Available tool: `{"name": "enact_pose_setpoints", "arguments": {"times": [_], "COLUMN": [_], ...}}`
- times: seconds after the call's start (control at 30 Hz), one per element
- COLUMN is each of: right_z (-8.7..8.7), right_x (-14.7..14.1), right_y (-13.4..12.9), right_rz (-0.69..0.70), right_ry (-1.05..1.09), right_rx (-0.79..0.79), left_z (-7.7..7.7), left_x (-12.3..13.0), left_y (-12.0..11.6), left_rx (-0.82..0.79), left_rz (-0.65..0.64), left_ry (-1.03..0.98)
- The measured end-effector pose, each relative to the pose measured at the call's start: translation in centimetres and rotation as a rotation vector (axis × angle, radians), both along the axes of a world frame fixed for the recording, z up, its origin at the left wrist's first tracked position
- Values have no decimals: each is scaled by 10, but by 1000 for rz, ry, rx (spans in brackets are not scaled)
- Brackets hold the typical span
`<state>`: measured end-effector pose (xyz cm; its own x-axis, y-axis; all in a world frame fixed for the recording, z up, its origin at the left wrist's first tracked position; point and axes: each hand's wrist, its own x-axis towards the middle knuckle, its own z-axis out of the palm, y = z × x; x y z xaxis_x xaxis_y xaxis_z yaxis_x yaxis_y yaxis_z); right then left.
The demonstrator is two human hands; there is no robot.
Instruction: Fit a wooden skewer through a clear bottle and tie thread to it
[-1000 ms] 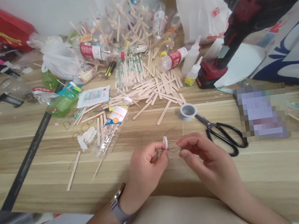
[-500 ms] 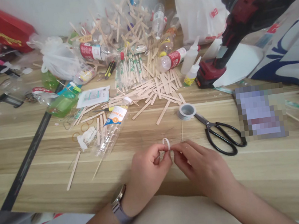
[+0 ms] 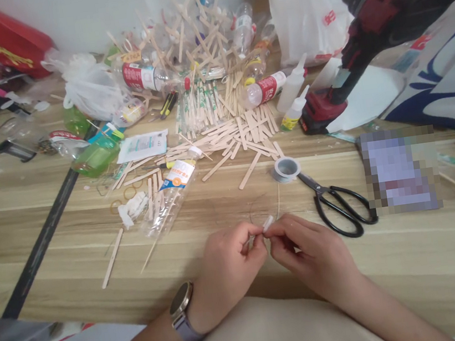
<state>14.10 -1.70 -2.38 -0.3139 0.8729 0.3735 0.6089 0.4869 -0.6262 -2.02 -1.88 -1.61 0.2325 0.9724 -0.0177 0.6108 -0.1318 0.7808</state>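
My left hand [image 3: 232,256], with a watch on its wrist, pinches a small white band [image 3: 268,222] between thumb and fingertips. From the other side my right hand [image 3: 315,248] closes its thumb and fingers on the same band, so the fingertips of both hands almost touch. The band is seen nearly edge-on and partly covered by fingers. A thin strand [image 3: 278,200] rises from my right fingers toward a grey spool [image 3: 286,169]. Black-handled scissors [image 3: 319,191] lie just right of the spool.
An empty clear bottle [image 3: 171,192] lies left of the hands, near a lone wooden stick [image 3: 112,258]. Behind are heaped craft sticks [image 3: 243,129], glue bottles [image 3: 293,111] and a white plastic bag [image 3: 303,15]. A red-and-black power tool [image 3: 328,107] stands right.
The white band has turned from an upright open ring to a tilted, nearly edge-on view. Both hands have shifted slightly right and remain pinched together.
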Motion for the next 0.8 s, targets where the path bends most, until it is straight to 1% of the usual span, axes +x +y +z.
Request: {"name": "enact_pose_setpoints", "arguments": {"times": [0.07,0.17,0.27,0.4,0.8], "right_z": [-2,-4,-5,-6,-9], "right_x": [1,1,0,-1,1], "right_y": [0,-1,-3,-4,-2], "right_rz": [25,38,11,2,34], "right_ry": [21,28,28,28,38], "right_rx": [18,5,-16,14,29], "left_z": [0,0,1,1,2], "left_x": [0,0,1,2,4], "left_y": [0,0,0,0,0], "left_rx": [-73,-116,-83,-30,-100], "left_rz": [-5,-13,-15,-27,-31], "left_ry": [-43,-74,-45,-9,-47]}}
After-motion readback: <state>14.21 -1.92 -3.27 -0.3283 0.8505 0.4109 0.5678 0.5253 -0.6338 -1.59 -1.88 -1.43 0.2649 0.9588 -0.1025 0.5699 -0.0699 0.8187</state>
